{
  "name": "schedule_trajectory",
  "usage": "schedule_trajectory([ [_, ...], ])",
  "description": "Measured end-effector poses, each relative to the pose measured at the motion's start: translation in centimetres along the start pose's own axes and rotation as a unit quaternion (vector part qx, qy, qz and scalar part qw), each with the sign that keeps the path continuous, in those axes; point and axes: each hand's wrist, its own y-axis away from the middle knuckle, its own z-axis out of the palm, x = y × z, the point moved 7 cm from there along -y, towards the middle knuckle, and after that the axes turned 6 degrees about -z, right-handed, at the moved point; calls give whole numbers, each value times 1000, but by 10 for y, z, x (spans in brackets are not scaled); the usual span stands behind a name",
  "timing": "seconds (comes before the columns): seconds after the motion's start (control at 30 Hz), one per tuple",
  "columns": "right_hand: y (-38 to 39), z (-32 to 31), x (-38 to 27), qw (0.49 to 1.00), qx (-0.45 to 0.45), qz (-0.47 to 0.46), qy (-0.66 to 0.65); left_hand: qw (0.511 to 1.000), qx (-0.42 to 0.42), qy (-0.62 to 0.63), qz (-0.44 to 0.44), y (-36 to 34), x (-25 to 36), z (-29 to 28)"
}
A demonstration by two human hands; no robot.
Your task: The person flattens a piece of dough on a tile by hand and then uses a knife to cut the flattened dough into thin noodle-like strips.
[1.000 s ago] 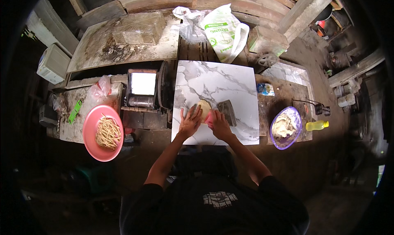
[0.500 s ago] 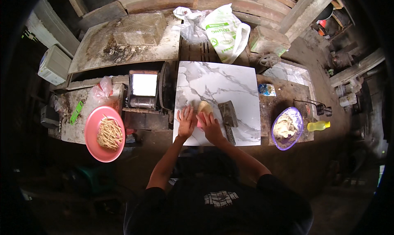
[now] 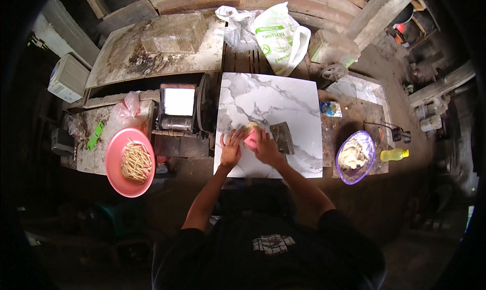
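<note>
A small flattened piece of pale dough (image 3: 251, 124) lies on a white marble-patterned board (image 3: 268, 95) in front of me. My right hand (image 3: 267, 149) grips a flat pink piece, which looks like a dough scraper (image 3: 251, 139), over the near part of the dough. Just left of it, my left hand (image 3: 231, 149) lies with its fingers stretched out, fingertips at the dough's left edge. A dark grey, broad-bladed tool like a cleaver (image 3: 282, 137) rests on the board beside my right hand, its near end hidden by my right forearm.
At left stands a pink basin (image 3: 112, 161) of thin dough sticks, near a roller machine (image 3: 177, 124). At right are a purple bowl (image 3: 372, 161) of dough, a yellow bottle (image 3: 395, 155) and a blue-white packet (image 3: 330, 108). A white-green plastic bag (image 3: 278, 36) sits behind the board.
My right hand has turned and closed more around the pink piece, which now stands more tilted. It covers more of the dough. My left hand has shifted slightly toward the dough.
</note>
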Motion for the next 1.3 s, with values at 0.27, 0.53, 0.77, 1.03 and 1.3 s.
schedule_trajectory([
  [0.27,-17,7,12,988,-40,-45,-139,998,58,-11,9,1,1,-11],
  [0.53,-26,-8,-24,993,45,-74,82,995,90,5,-32,6,-5,-14],
  [0.77,-35,-6,0,997,-1,-37,-60,994,99,-17,-43,4,0,-11],
  [1.03,-11,2,-31,992,73,-89,58,989,135,26,-60,5,-7,-20],
  [1.3,-5,8,-43,988,76,-95,100,987,137,50,-68,7,-10,-25],
])
